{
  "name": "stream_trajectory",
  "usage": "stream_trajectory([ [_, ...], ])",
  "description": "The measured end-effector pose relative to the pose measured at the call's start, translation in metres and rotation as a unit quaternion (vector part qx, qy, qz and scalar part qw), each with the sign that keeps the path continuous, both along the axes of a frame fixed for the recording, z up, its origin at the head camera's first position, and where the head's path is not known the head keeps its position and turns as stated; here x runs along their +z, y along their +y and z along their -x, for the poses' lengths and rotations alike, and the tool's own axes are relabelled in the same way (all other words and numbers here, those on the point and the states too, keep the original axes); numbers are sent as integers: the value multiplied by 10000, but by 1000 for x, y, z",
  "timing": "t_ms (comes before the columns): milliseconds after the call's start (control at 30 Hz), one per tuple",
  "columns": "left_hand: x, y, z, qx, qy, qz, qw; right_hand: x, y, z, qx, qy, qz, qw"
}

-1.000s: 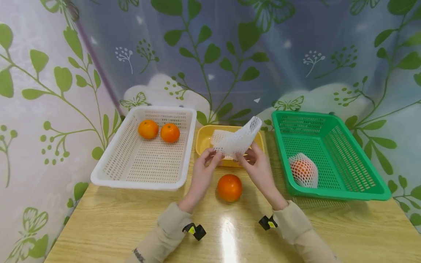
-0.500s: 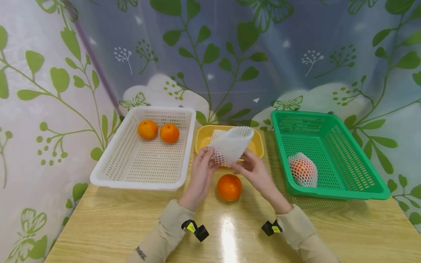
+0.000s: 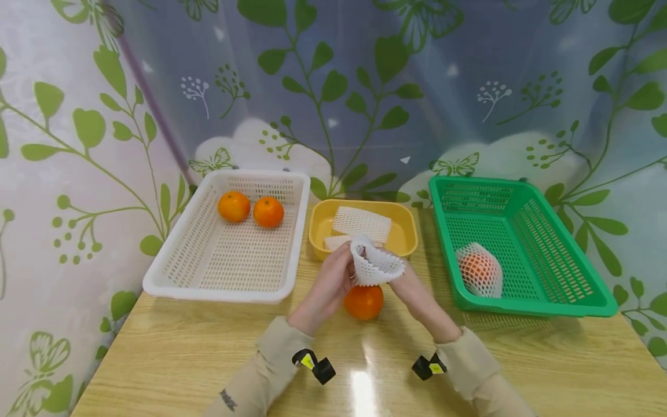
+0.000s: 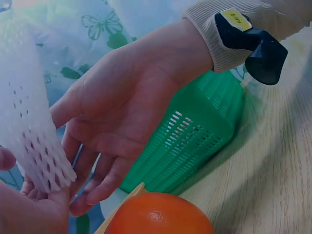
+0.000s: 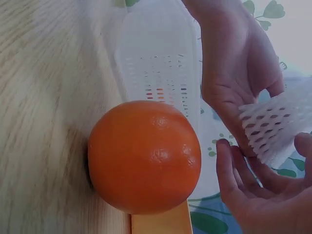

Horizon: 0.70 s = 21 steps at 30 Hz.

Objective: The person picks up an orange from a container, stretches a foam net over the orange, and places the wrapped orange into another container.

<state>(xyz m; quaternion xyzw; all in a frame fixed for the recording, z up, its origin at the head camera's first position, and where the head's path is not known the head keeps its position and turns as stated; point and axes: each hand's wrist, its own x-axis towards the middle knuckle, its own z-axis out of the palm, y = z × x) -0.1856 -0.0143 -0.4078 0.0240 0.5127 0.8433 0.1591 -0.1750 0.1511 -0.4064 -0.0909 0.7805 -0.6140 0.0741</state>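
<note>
A white foam net sleeve [image 3: 376,263] hangs between my two hands, its mouth tipped up, just above and behind an orange [image 3: 363,303] on the table. My left hand [image 3: 327,285] grips the sleeve's left side. On the other side my right hand [image 3: 414,289] holds it, thumb against the mesh in the right wrist view; its fingers are partly hidden by the sleeve in the head view. The left wrist view shows the sleeve's lower edge [image 4: 46,170] between both hands. Close by, the orange [image 5: 145,157] touches neither hand.
A yellow tray [image 3: 409,231] with more foam net sleeves [image 3: 362,223] stands behind the hands. At left, a white basket [image 3: 224,294] holds two oranges [image 3: 251,209]. A green basket [image 3: 531,307] at right holds one orange in a net sleeve [image 3: 479,270].
Both hands have drawn the foam net sleeve back from over the yellow tray toward the orange. The sleeve has turned so its mouth faces up. The orange has stayed put.
</note>
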Motion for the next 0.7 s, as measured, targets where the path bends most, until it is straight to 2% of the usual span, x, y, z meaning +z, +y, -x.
stream_trajectory([
  [167,-4,1,1,41,136,185,9997,-2,-1,1,-215,135,549,9982],
  [300,-9,0,0,-41,303,314,9990,0,-1,1,-265,-285,1268,9912],
  [500,-9,0,-1,-212,365,184,9989,3,3,-2,63,-1006,2354,9667],
  [700,-6,-1,-1,-453,-275,-323,9981,-2,6,-5,-14,-1485,3185,9362],
])
